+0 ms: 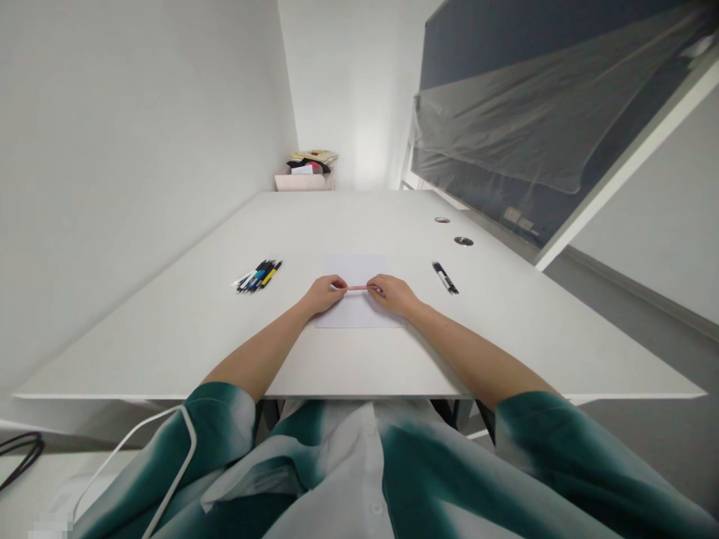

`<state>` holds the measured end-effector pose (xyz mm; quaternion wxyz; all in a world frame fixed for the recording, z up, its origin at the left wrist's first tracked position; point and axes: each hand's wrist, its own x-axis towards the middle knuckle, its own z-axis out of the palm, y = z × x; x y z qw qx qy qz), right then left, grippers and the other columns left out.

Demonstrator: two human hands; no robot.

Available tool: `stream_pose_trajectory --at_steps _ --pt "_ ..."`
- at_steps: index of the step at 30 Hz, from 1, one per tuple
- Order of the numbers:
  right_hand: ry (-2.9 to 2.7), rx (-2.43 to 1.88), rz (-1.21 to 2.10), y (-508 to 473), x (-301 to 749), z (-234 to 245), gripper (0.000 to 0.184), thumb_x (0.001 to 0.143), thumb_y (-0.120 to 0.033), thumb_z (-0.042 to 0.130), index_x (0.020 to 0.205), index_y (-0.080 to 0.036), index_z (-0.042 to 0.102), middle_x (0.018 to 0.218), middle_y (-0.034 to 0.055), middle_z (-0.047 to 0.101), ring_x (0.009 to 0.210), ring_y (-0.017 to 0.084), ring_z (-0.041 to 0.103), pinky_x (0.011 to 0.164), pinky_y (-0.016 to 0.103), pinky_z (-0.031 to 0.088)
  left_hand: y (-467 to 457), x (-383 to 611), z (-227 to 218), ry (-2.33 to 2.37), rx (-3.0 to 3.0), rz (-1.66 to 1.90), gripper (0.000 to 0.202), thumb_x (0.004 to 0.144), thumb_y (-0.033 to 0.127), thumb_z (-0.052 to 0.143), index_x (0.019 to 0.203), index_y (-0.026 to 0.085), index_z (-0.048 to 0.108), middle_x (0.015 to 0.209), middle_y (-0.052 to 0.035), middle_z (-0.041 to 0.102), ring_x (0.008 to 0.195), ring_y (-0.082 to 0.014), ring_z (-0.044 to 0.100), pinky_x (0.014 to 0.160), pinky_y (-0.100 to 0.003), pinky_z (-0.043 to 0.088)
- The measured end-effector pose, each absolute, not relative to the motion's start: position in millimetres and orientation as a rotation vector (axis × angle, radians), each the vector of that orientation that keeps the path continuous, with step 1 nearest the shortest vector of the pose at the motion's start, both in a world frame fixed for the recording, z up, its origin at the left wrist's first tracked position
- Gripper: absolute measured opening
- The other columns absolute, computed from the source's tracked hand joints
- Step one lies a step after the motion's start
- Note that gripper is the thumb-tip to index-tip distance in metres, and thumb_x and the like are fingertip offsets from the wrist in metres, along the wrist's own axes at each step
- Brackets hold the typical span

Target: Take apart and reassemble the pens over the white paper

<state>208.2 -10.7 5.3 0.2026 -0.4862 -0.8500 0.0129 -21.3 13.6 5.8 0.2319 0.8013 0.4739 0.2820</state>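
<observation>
A thin pinkish-orange stick, pen-like in shape (357,288), is held level between my two hands just above a white sheet of paper (359,317). My left hand (326,293) pinches its left end with closed fingers. At its other end, my right hand (392,293) grips it in the same way. Both ends are hidden by my fingers, so I cannot tell exactly what kind of pen or stick it is. The paper lies flat on the white table (359,367) beneath my hands.
To the left lies a bunch of several pens (258,277), one yellow. On the right are dark pens (446,278) side by side. Two round cable holes (463,241) sit near the right edge. A box of cloth items (305,182) stands beyond the far edge. A white cable (183,442) hangs at lower left.
</observation>
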Motion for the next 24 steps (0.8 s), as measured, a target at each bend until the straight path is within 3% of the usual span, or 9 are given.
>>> stream_pose_trajectory --at_steps 14,24 --pt "-2.354 -1.411 0.087 -11.7 207.1 7.9 0.022 0.092 -0.024 0.051 0.109 -0.019 0.065 0.108 0.008 0.07 0.096 0.019 0.063 0.081 0.027 0.044 10.8 -21.2 9.2 1.316 2.234 0.705 0.031 0.084 0.037 0.05 0.092 0.016 0.072 0.087 -0.0067 0.074 0.083 -0.0202 0.064 0.082 -0.033 0.05" --pt "-2.352 -1.443 0.099 -10.7 206.2 9.9 0.02 0.09 -0.02 0.053 0.106 -0.02 0.065 0.103 0.0061 0.07 0.091 0.018 0.063 0.078 0.027 0.043 9.3 -19.7 10.4 1.319 2.261 0.706 0.028 0.085 0.034 0.051 0.092 0.015 0.071 0.092 -0.0075 0.073 0.084 -0.0201 0.064 0.083 -0.033 0.05"
